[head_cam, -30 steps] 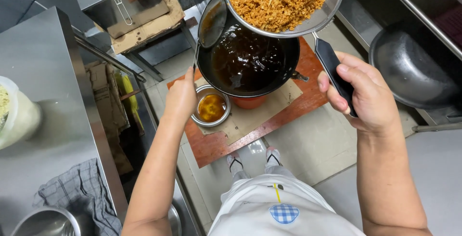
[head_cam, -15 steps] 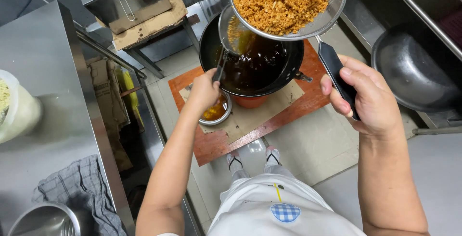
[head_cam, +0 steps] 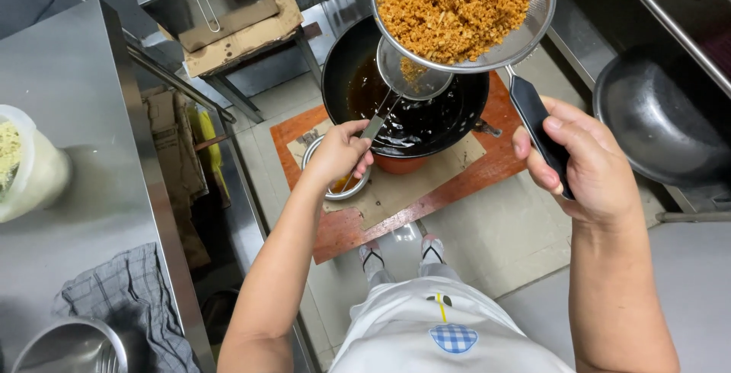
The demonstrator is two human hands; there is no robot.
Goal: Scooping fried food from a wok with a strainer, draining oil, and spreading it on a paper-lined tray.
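Over one wok (head_cam: 457, 118), each hand's grip (head_cam: 586, 164) clasps one strainer (head_cam: 457, 11).

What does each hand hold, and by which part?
The right hand grips the large strainer by its black handle; the left hand holds the small skimmer by its handle end.

Round mesh strainer (head_cam: 457, 15) heaped with golden fried crumbs — above a small ladle (head_cam: 411, 76) — over the dark-oil wok (head_cam: 403, 106).

The big strainer (head_cam: 457, 11) hangs over the wok (head_cam: 403, 95), blocking it from above; bare floor (head_cam: 502, 228) lies open beside the board (head_cam: 396, 190).
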